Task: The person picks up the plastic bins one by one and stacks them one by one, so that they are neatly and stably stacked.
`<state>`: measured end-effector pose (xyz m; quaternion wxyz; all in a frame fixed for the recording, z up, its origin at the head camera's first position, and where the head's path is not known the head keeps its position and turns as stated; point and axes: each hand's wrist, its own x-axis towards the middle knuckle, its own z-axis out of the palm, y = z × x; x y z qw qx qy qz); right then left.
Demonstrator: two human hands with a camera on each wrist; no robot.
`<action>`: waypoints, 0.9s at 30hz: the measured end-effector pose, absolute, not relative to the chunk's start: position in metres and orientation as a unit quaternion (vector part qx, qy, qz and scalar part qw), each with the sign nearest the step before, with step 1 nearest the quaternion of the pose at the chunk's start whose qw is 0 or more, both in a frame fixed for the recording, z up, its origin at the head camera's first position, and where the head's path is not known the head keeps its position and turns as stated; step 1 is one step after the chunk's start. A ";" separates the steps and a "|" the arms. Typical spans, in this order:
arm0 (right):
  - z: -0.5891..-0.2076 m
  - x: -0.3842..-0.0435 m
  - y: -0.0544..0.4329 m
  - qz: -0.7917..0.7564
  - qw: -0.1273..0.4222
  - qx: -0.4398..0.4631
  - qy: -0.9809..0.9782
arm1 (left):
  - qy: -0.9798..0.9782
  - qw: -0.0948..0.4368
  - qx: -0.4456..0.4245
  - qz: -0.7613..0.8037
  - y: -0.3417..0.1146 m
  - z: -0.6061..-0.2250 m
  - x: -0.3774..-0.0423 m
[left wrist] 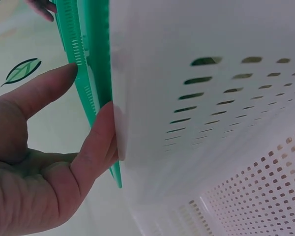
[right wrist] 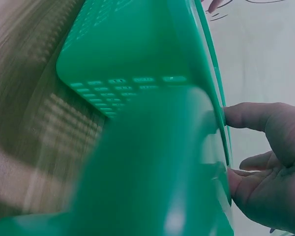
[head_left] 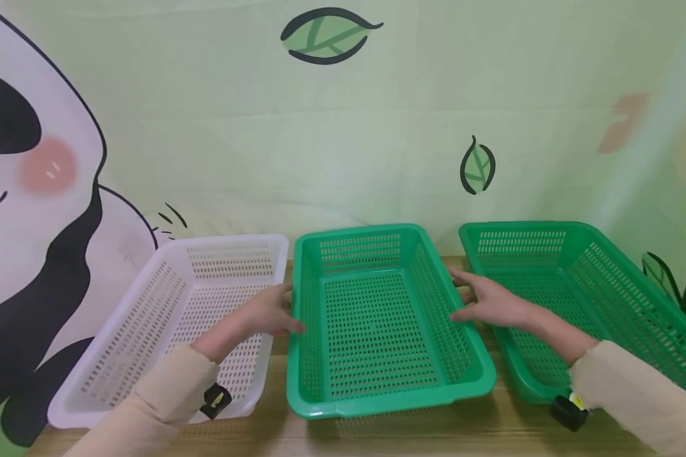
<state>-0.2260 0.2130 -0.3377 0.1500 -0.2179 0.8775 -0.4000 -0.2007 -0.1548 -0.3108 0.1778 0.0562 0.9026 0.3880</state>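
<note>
A green perforated basket is in the middle of the head view, between both hands, its inside bare. My left hand grips its left rim, thumb over the edge and fingers along the outside. In the left wrist view those fingers sit in the narrow gap beside the white basket. On the opposite rim, my right hand holds the same way. The right wrist view shows its thumb at the rim and the other fingers partly hidden behind the second green basket.
A white perforated basket stands at the left, close to the middle one. To the right is another green basket, under the right forearm. All are over a wooden table, before a cloth backdrop printed with a panda and leaves.
</note>
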 end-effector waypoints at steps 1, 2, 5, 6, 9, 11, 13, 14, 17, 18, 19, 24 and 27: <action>-0.337 -0.226 0.213 -0.401 0.153 -0.213 0.878 | 0.900 0.181 0.059 0.391 -0.155 -0.311 -0.200; -0.337 -0.225 0.212 -0.401 0.156 -0.209 0.878 | 0.899 0.184 0.063 0.393 -0.155 -0.311 -0.200; -0.337 -0.225 0.211 -0.399 0.160 -0.197 0.881 | 0.893 0.195 0.069 0.399 -0.155 -0.310 -0.198; -0.337 -0.225 0.211 -0.399 0.161 -0.194 0.882 | 0.893 0.197 0.070 0.398 -0.154 -0.310 -0.198; -0.336 -0.224 0.210 -0.411 0.172 -0.185 0.876 | 0.890 0.208 0.064 0.401 -0.154 -0.309 -0.198; -0.335 -0.224 0.210 -0.422 0.181 -0.179 0.870 | 0.890 0.210 0.053 0.402 -0.153 -0.310 -0.198; -0.334 -0.223 0.209 -0.429 0.187 -0.171 0.867 | 0.890 0.213 0.046 0.400 -0.152 -0.310 -0.199; -0.334 -0.223 0.208 -0.431 0.189 -0.167 0.866 | 0.890 0.213 0.043 0.400 -0.152 -0.310 -0.199; -0.332 -0.222 0.207 -0.437 0.194 -0.155 0.864 | 0.890 0.214 0.036 0.402 -0.150 -0.310 -0.199; -0.332 -0.222 0.207 -0.437 0.194 -0.152 0.865 | 0.890 0.214 0.036 0.401 -0.150 -0.310 -0.200; -0.331 -0.221 0.207 -0.437 0.194 -0.150 0.866 | 0.890 0.214 0.034 0.402 -0.150 -0.310 -0.200; -0.329 -0.217 0.206 -0.436 0.191 -0.129 0.870 | 0.893 0.212 0.033 0.396 -0.150 -0.310 -0.201; -0.327 -0.216 0.205 -0.443 0.190 -0.116 0.869 | 0.895 0.212 0.032 0.391 -0.152 -0.307 -0.202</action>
